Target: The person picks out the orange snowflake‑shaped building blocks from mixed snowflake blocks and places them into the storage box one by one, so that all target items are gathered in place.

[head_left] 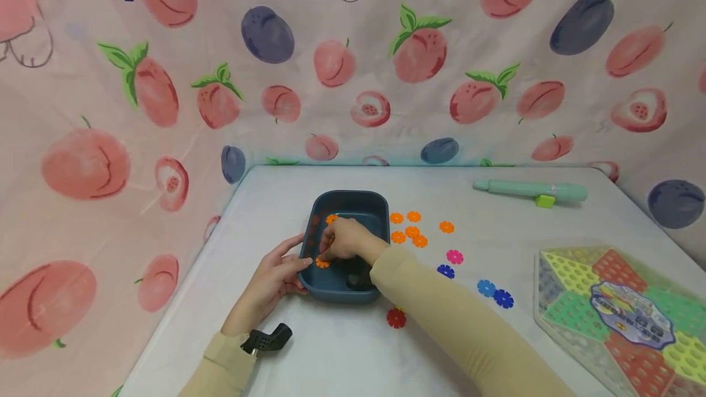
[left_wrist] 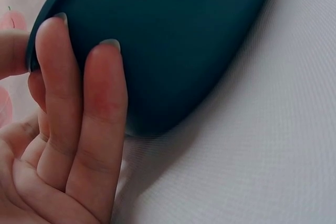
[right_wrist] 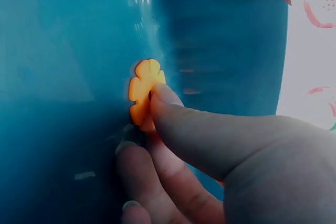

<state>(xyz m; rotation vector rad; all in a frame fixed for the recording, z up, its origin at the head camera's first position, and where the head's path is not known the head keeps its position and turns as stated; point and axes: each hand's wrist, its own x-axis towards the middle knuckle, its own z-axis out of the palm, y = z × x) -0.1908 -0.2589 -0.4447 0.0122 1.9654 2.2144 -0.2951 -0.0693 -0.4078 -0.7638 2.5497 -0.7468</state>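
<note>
A dark blue rectangular bin (head_left: 344, 296) sits on the table. My left hand (head_left: 276, 271) holds its left wall, the thumb over the rim and two fingers (left_wrist: 105, 93) against the outside in the left wrist view. Inside the bin is my right hand (head_left: 347, 239). Its thumb and fingers pinch an orange flower-shaped disc (right_wrist: 140, 90) close over the bin's inner surface. Another orange disc (head_left: 332, 219) shows in the bin beyond the right hand. The right forearm and its black wrist camera hide part of the bin's near right corner.
Several orange discs (head_left: 412, 231) lie right of the bin, with pink (head_left: 455, 257), blue (head_left: 503, 298) and red (head_left: 396, 318) ones nearer. At the right stands a clear case (head_left: 607, 317) with coloured panels. A mint-green pen-like tool (head_left: 518, 189) lies at the back right.
</note>
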